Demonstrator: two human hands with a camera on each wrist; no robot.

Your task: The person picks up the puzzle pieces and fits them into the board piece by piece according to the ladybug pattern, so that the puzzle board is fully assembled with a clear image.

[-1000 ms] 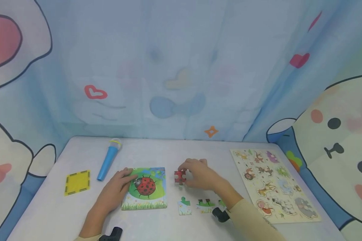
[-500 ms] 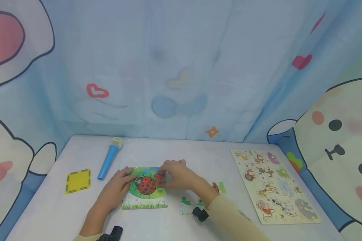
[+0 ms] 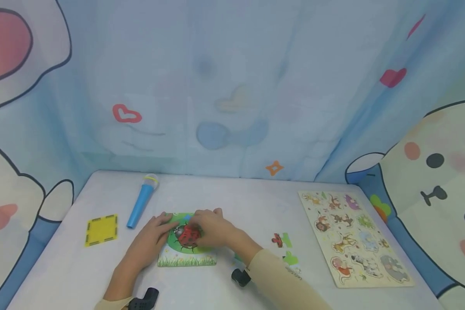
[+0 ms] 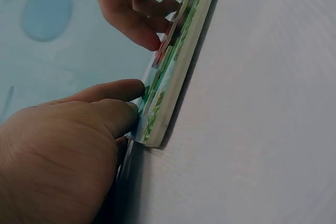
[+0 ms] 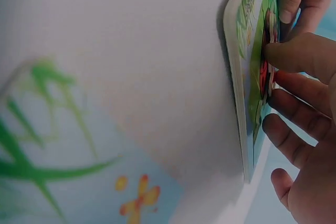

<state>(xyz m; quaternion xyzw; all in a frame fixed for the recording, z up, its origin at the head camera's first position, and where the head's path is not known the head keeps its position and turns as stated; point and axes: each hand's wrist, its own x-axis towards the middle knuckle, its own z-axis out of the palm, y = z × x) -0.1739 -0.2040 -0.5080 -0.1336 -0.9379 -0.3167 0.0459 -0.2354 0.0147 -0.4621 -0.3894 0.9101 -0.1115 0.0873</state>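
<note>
A square puzzle board with a ladybug on a green and blue ground lies at the table's middle left. My left hand rests on its left side, fingertips on the printed face, as the left wrist view also shows. Over the ladybug, my right hand pinches a red jigsaw piece between thumb and fingers, tilted close above the board. The right hand covers much of the board's upper right in the head view.
Right of the board lie loose jigsaw pieces, among them a red and green piece and a green piece; the right forearm hides others. A blue toy microphone, a yellow square and an animal puzzle board lie around.
My right hand has carried the red jigsaw piece leftward from beside the board to over the ladybug. The left hand has stayed on the board's left side.
</note>
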